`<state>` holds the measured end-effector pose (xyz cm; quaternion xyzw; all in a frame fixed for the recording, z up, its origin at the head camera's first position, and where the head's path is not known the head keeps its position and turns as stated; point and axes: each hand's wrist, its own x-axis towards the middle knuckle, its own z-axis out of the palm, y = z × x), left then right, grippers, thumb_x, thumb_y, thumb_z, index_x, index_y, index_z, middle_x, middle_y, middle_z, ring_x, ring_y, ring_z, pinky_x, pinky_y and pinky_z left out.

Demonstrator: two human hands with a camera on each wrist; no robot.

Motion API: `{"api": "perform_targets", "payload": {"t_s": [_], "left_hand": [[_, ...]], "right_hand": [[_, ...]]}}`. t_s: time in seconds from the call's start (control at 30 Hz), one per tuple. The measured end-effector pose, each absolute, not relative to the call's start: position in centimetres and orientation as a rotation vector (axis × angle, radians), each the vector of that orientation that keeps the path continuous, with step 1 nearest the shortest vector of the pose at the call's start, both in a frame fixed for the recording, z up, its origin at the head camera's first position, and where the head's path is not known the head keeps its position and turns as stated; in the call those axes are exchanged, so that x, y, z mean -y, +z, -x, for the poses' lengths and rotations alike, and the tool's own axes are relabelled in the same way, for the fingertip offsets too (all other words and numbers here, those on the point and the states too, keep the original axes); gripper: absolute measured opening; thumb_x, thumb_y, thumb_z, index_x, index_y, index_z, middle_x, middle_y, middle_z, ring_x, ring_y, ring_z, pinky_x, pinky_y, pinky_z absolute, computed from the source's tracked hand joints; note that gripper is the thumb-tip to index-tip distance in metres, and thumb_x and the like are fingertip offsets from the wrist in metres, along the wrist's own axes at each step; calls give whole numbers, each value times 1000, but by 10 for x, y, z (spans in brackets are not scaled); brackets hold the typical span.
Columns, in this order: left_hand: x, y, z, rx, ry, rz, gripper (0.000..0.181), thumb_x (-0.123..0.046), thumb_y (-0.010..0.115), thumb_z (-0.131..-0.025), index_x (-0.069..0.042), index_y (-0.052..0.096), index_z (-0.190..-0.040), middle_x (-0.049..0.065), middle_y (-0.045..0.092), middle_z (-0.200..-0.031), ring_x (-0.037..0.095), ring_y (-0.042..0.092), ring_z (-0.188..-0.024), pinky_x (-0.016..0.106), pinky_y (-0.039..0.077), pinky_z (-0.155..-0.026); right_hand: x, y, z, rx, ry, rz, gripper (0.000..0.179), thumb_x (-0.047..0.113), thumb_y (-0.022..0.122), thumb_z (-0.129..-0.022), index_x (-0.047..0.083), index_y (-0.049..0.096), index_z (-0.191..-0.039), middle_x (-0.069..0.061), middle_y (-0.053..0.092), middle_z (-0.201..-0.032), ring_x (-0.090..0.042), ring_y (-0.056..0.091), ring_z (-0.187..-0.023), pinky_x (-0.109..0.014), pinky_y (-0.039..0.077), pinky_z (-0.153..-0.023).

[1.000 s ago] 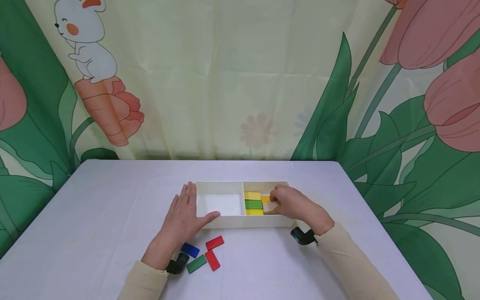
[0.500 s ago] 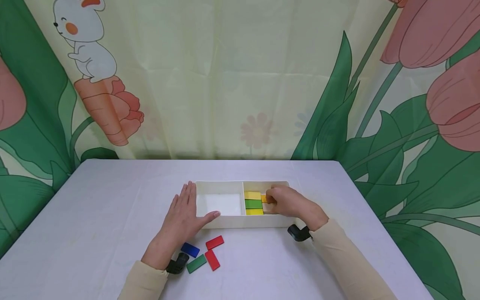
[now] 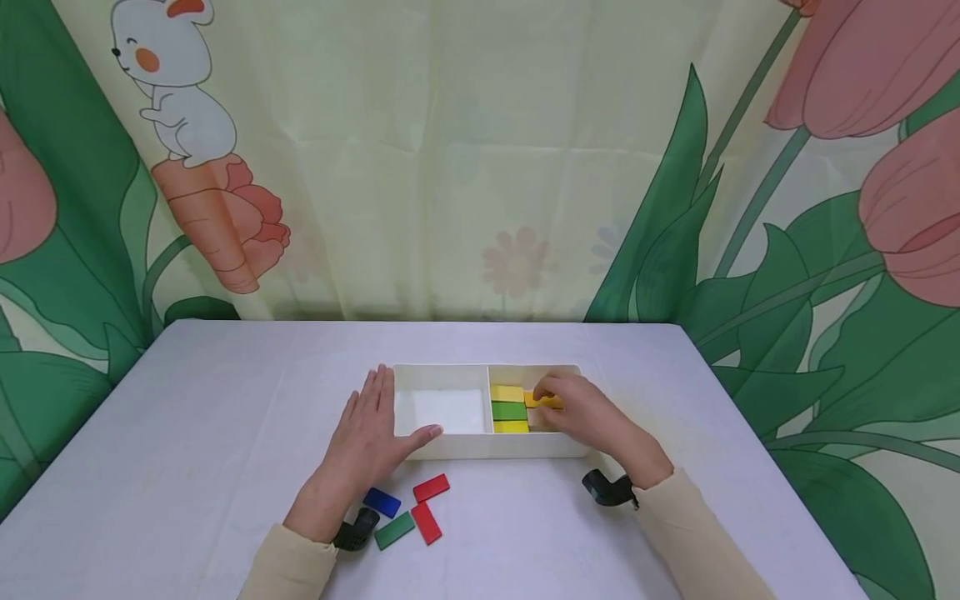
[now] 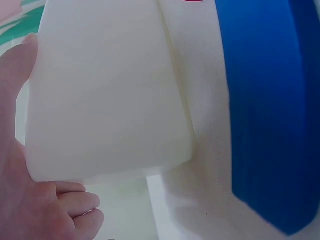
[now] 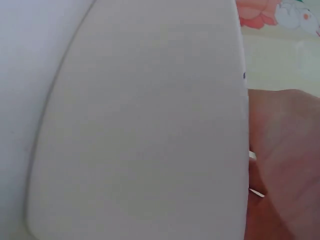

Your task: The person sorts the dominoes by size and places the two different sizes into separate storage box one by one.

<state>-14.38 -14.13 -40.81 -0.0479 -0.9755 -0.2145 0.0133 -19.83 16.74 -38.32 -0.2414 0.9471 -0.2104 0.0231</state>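
Observation:
A white two-compartment box (image 3: 495, 447) stands on the table. My left hand (image 3: 362, 437) rests along its left end with fingers straight, the thumb lying on the front rim. My right hand (image 3: 583, 410) reaches into the right compartment, its fingers bent, with a gap between index finger and thumb. Through that gap shows an orange block (image 3: 553, 402). A plain wooden block (image 3: 536, 420) lies in front of it, partly covered by the hand. To their left lie a light yellow block (image 3: 507, 393), a green block (image 3: 509, 411) and a yellow block (image 3: 511, 427).
In front of the box lie a blue block (image 3: 382, 502), a dark green block (image 3: 394, 531), a red block (image 3: 431, 487) and another red block (image 3: 426, 523). The white-covered table (image 3: 225, 417) ends at a printed curtain (image 3: 450, 167). The left compartment (image 3: 441, 408) shows its bare floor.
The plain wooden block, tilted between my right fingers a second ago, now lies down in the right compartment. My right finger and thumb have parted and lifted slightly. The left hand stays in place.

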Motion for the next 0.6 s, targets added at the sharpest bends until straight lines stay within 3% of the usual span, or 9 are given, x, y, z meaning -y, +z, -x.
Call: {"api": "perform_targets", "payload": {"t_s": [0.1, 0.33, 0.47, 0.6], "left_hand": [[142, -409, 144, 3041, -666, 143, 117, -71, 60, -83, 3, 9, -157, 23, 12, -165, 40, 10, -154, 58, 14, -123], [141, -407, 145, 3034, -656, 144, 117, -72, 61, -82, 3, 10, -157, 23, 13, -165, 40, 11, -153, 58, 14, -123], [141, -407, 144, 3035, -649, 143, 118, -72, 60, -82, 3, 10, -157, 23, 13, -165, 40, 11, -153, 59, 15, -122], [142, -409, 144, 3033, -652, 140, 119, -74, 60, -81, 3, 10, -157, 23, 13, -165, 40, 12, -153, 59, 15, -122]], "right_hand": [[-171, -387, 189, -2987, -779, 727, 13, 15, 69, -92, 9, 69, -104, -3, 66, -113, -22, 61, -106, -42, 55, -96], [-175, -392, 169, -3125, -884, 692, 24, 22, 71, -92, 8, 69, -111, -8, 63, -127, -26, 58, -119, -45, 53, -100], [-177, -398, 167, -3210, -810, 647, 35, 24, 70, -91, 3, 66, -119, -14, 56, -138, -33, 49, -132, -51, 45, -109], [-180, -405, 167, -3233, -715, 561, 56, 30, 66, -94, -2, 52, -138, -18, 40, -154, -38, 35, -144, -57, 33, -117]]}}
